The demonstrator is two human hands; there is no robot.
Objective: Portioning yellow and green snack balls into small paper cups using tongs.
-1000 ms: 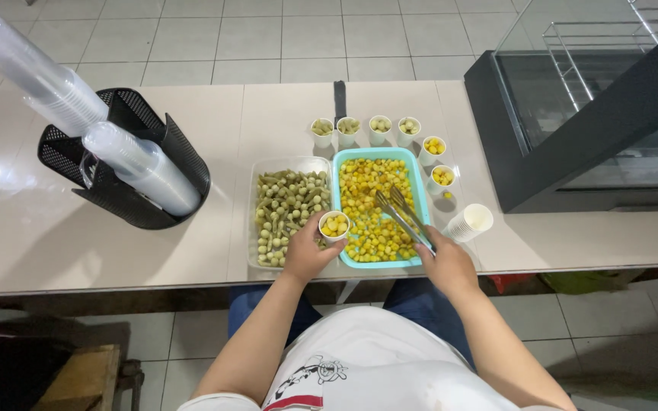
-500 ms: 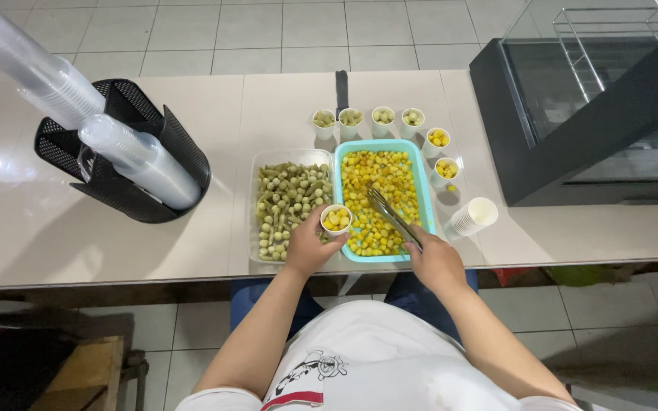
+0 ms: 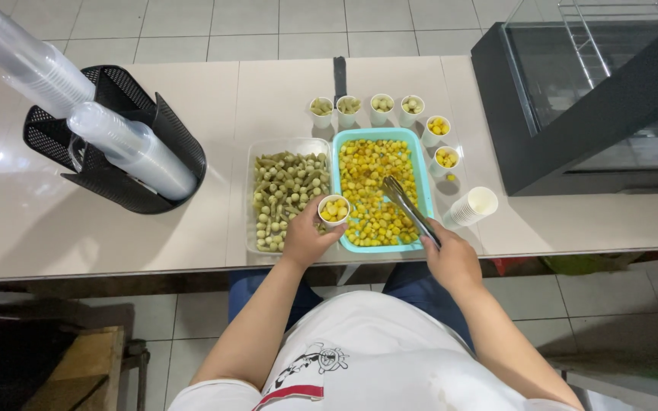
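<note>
left hand [image 3: 306, 240]: round paper cup [image 3: 334, 209] (yellow kernels) | right hand [image 3: 451, 259]: slim metal tongs [image 3: 409, 209]

A small white cup [image 3: 334, 209], upright and filled with yellow pieces, sits at the teal tray's [image 3: 425, 190] left edge, while metal tongs [image 3: 409, 209] lie slanted, tips down in the tray's yellow pieces.

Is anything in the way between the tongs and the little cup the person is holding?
Nothing visible. The tongs in the right hand reach into the yellow pieces in the blue tray. The small cup in the left hand sits at that tray's near-left edge, with only yellow pieces between them.
</note>
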